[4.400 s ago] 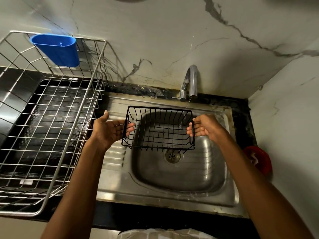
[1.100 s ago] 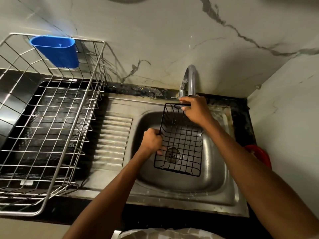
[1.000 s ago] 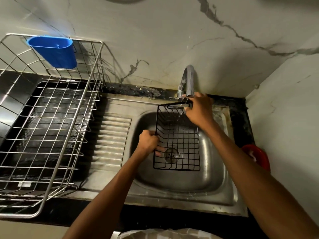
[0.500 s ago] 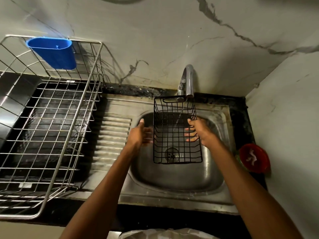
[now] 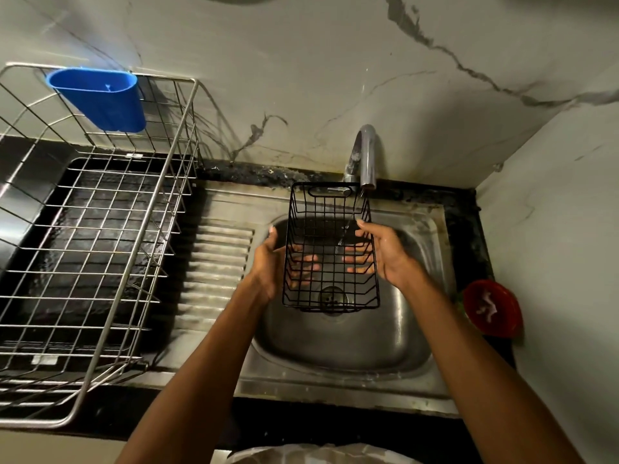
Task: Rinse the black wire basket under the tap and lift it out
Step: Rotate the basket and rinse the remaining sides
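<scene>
Head view is showing two arms reaching out over the shiny steel sink [image 5: 338, 349]. The left hand [image 5: 268, 262] and the right hand [image 5: 382, 251] are cupping the black wire basket [image 5: 330, 246] from both sides, with straight fingers pressing under it. The basket is sitting between the palms, held up over the sink bowl. Its far end is tipping up under the curved silver tap [image 5: 365, 155], where thin water is falling in.

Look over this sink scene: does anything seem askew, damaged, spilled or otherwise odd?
Nothing is spilled or broken. The black wire basket is held between the left hand and right hand under the tap, as rinsing requires. Dark grime lines the wall joint behind the sink.
</scene>
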